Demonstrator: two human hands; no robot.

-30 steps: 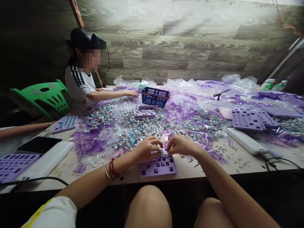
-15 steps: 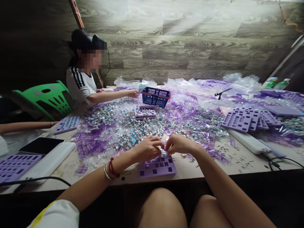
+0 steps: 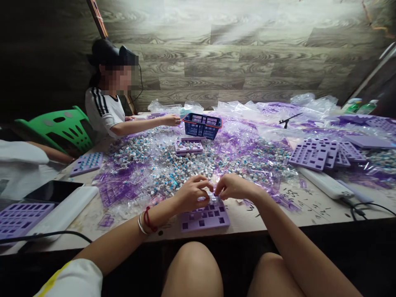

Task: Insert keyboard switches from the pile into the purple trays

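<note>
A light purple tray with square holes [image 3: 206, 222] lies flat near the table's front edge, right below both hands. My left hand [image 3: 193, 194] reaches over its back left part, with thumb and fingers curled towards each other. Opposite it, my right hand [image 3: 233, 187] is closed in a pinch, fingertips pointing down at the tray's back edge. Small clear plastic [image 3: 214, 198] shows between the two sets of fingertips. What exactly each hand pinches is too small and partly hidden. Behind the hands spreads a heap of small white and blue pieces [image 3: 167, 165].
A blue basket [image 3: 202, 128] stands beyond another purple tray [image 3: 188, 146]. Stacked trays [image 3: 309, 154] and a white power bank [image 3: 328, 183] lie at right; a tablet [image 3: 54, 191] lies at left. A co-worker [image 3: 107, 109] reaches towards the basket; another person's arm is at far left.
My left fingers have opened slightly into a rounder curl, while my right hand stays nearly in place. The person at far left has leaned in, and my left knee has shifted left.
</note>
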